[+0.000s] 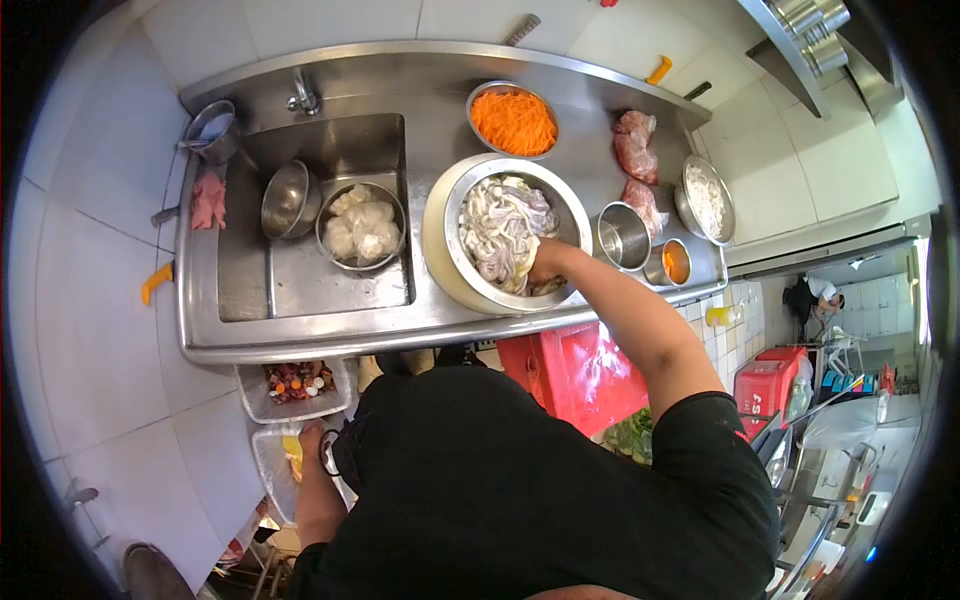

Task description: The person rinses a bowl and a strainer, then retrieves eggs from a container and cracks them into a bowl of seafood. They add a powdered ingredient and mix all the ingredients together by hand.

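Note:
A large metal bowl [575, 215] on the steel counter holds a heap of pale and greyish strips [500, 228]. My right hand [547, 262] reaches into this bowl at its right side, with the fingers hidden among the strips. Low at the left, my left hand [313, 436] hangs beside a clear plastic tub [272, 460] with something yellow in it; its fingers are too small and partly hidden to read. Behind the large bowl stands a bowl of shredded orange carrot [513, 118].
The sink [330, 290] holds an empty metal bowl [290, 198] and a bowl of whitish bags [362, 232]. Bagged meat [636, 147], a metal pot [623, 237] and a colander [705, 200] stand at the right. A red crate [585, 375] is below. Another person [822, 292] is far right.

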Demonstrator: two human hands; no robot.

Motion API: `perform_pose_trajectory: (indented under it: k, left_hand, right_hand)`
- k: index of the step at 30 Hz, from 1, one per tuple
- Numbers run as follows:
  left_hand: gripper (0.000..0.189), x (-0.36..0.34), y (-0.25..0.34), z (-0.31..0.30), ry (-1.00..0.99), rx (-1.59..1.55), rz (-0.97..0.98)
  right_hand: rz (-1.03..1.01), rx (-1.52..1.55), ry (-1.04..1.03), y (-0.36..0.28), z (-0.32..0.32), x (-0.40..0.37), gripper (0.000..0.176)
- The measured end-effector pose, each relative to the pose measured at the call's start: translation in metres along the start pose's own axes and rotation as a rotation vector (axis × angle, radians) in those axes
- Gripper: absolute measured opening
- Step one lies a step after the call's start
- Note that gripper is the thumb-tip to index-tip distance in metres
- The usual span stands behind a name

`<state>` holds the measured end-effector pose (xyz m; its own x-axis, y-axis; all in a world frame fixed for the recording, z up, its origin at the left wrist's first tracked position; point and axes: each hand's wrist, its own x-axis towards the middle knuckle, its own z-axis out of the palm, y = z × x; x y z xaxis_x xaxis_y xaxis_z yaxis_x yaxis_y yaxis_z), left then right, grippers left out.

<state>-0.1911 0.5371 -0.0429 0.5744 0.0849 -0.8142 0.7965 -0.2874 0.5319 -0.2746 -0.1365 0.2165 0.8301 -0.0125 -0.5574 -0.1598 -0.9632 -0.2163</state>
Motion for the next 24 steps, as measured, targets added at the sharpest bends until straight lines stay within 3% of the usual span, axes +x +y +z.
perform_pose_trajectory:
  k: [1,3,4,5,7,9,10,11,13,14,15,17,18,19,21,22,23,24]
  left_hand:
    - [0.008,-0.013,-0.004,0.003,0.001,-0.003,-0.005]
    - [0.01,-0.015,-0.018,-0.001,-0.006,-0.05,-0.039]
    - [0.011,-0.01,-0.03,-0.008,-0.03,-0.022,-0.018]
    - [0.012,0.005,-0.049,-0.018,-0.054,0.005,0.003]
    - [0.015,0.026,-0.07,-0.025,-0.019,-0.027,-0.175]
    - [0.014,0.021,-0.062,-0.028,-0.004,0.01,-0.208]
    - [0.013,0.017,-0.055,-0.028,0.012,0.03,-0.239]
    - [0.013,0.011,-0.044,-0.027,0.012,0.032,-0.239]
    - [0.013,0.002,-0.022,-0.024,0.011,0.063,-0.164]
    - [0.013,0.006,-0.02,-0.023,0.013,0.061,-0.166]
    - [0.015,0.014,-0.019,-0.023,0.028,0.034,-0.104]
    - [0.017,0.035,-0.02,-0.023,0.045,0.003,-0.045]
    - [0.02,0.048,-0.024,-0.025,0.005,-0.001,0.018]
    - [0.025,0.054,-0.028,-0.027,-0.032,-0.007,0.079]
    - [0.03,0.044,-0.027,-0.03,-0.111,0.024,0.064]
    - [0.017,0.037,-0.028,-0.022,-0.053,-0.042,0.106]
    - [0.013,0.028,-0.027,-0.014,0.002,-0.105,0.152]
    - [0.011,0.014,-0.019,-0.012,-0.023,-0.132,0.071]
  right_hand:
    - [-0.002,-0.003,-0.005,-0.001,-0.006,-0.002,0.052]
    - [0.45,0.53,-0.303,-0.004,-0.029,-0.006,0.047]
    - [0.433,0.72,-0.289,-0.005,-0.039,-0.012,0.045]
    - [0.434,0.724,-0.295,-0.005,-0.051,-0.012,0.045]
    - [0.325,0.874,-0.249,-0.002,-0.075,-0.015,0.05]
    - [0.409,0.963,-0.066,-0.032,-0.113,-0.028,0.047]
    - [0.367,1.159,-0.012,-0.058,-0.134,-0.04,0.057]
    - [0.368,1.161,-0.012,-0.052,-0.128,-0.032,0.057]
    - [0.274,0.939,0.248,-0.034,-0.113,-0.012,0.059]
    - [0.199,0.884,0.201,-0.047,-0.122,-0.022,0.071]
    - [0.197,0.882,0.198,-0.053,-0.112,-0.024,0.071]
    - [0.068,0.027,0.278,-0.066,-0.087,-0.027,0.082]
    - [0.212,0.02,0.164,-0.083,-0.08,-0.027,0.096]
    - [0.205,0.015,0.159,-0.082,-0.072,-0.016,0.096]
    - [0.394,-0.066,0.05,-0.067,-0.036,0.012,0.097]
    - [0.308,0.129,0.208,-0.05,-0.026,0.018,0.086]
    - [0.305,0.13,0.212,-0.029,-0.011,0.03,0.086]
    - [0.249,0.232,0.274,-0.007,0.002,0.046,0.076]
